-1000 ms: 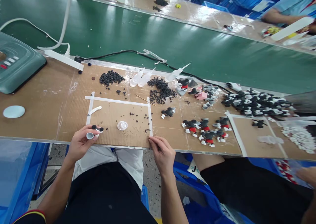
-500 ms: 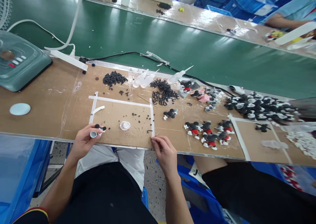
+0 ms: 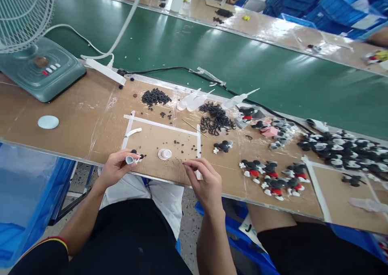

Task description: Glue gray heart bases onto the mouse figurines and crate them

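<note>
two hands apart | left hand (image 3: 115, 166) holds grey cup (image 3: 129, 160) | right hand (image 3: 205, 181) empty over cardboard (image 3: 178, 171)

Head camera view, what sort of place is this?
It looks like a factory assembly line for small figurines: a green conveyor belt runs past a cardboard-covered workbench, with rows of small black-and-red figures laid out on it, and stacked blue crates beyond.

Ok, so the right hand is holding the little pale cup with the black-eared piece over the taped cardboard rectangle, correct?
Not quite: the head view shows it is the left hand, not the right, holding the little pale cup with the black-eared piece over the taped cardboard rectangle.
</note>
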The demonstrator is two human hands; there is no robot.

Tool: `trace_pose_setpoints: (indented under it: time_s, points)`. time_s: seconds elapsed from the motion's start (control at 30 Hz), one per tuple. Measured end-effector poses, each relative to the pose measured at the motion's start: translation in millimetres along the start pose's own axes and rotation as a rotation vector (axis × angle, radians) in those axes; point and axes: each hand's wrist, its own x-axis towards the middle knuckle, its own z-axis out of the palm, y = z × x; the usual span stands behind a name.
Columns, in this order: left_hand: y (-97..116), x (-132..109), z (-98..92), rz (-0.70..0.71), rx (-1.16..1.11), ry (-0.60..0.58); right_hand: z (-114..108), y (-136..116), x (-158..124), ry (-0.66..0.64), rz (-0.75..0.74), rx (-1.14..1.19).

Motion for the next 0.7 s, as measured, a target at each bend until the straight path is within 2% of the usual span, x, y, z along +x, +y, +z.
trace_pose_setpoints:
  time_s: [0.1, 0.23, 0.7]
  points:
    - [1.5, -0.9, 0.0, -0.015, -0.004, -0.005, 9.2, -14.0, 16.0, -0.012, -0.066, -0.013]
    - [3.1, -2.0, 0.1, -0.031, -0.039, -0.029, 19.3, -19.0, 27.0, -0.035, -0.116, -0.064]
    - [3.2, -3.7, -1.3, -0.015, -0.064, -0.055, 35.9, -18.7, 23.4, 0.059, -0.134, -0.11]
